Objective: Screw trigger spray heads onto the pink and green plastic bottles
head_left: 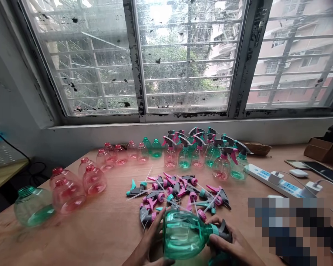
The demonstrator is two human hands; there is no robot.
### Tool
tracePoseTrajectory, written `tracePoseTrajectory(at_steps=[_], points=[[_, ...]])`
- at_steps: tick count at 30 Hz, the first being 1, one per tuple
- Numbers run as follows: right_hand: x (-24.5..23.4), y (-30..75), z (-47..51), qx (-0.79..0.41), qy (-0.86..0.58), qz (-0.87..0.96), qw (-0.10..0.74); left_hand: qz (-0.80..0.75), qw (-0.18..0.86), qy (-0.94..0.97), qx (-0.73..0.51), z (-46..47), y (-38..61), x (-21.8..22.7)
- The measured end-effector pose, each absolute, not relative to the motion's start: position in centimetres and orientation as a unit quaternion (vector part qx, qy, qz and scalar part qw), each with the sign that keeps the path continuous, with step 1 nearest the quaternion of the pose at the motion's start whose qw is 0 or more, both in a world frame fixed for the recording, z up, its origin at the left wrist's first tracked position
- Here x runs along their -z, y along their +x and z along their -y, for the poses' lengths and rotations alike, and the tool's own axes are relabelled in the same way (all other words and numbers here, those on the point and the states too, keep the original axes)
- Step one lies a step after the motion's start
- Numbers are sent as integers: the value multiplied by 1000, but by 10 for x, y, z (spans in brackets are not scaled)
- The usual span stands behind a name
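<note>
A clear green spray bottle [184, 234] lies sideways between my hands, its neck toward the right. My left hand [154, 236] is wrapped round its base end. At the neck, my right hand [223, 238] grips the dark grey spray head [224, 231] with its teal collar [214, 229]; the spray head sits on the bottle's mouth. Just beyond the bottle is a heap of loose spray heads [180, 186], pink-and-grey and teal-and-grey, with thin white tubes. Part of another green object [219, 258] shows below my right hand, cut off by the frame edge.
Open pink bottles [94, 179] and a green bottle [34, 207] stand at the left. Several bottles with spray heads [198, 153] stand at the back. A white power strip [274, 181] with plugged chargers, phones [324, 171] and a cardboard box [319, 147] lie at the right.
</note>
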State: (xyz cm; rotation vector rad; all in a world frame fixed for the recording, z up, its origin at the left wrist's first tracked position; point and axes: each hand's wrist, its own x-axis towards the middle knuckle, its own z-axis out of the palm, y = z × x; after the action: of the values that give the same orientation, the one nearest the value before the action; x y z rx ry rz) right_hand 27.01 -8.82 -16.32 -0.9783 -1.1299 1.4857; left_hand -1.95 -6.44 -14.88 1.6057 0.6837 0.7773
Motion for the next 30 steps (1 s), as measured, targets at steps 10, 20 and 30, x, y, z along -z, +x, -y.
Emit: tracePoseTrajectory(at_steps=[10, 20, 30], points=[[164, 268, 88, -609, -413, 464, 493, -309, 547, 701, -338, 67, -23, 145], [169, 271, 85, -598, -418, 479, 488, -344, 502, 727, -318, 66, -23, 142], [163, 269, 87, -595, -413, 480, 495, -322, 482, 737, -349, 64, -19, 153]])
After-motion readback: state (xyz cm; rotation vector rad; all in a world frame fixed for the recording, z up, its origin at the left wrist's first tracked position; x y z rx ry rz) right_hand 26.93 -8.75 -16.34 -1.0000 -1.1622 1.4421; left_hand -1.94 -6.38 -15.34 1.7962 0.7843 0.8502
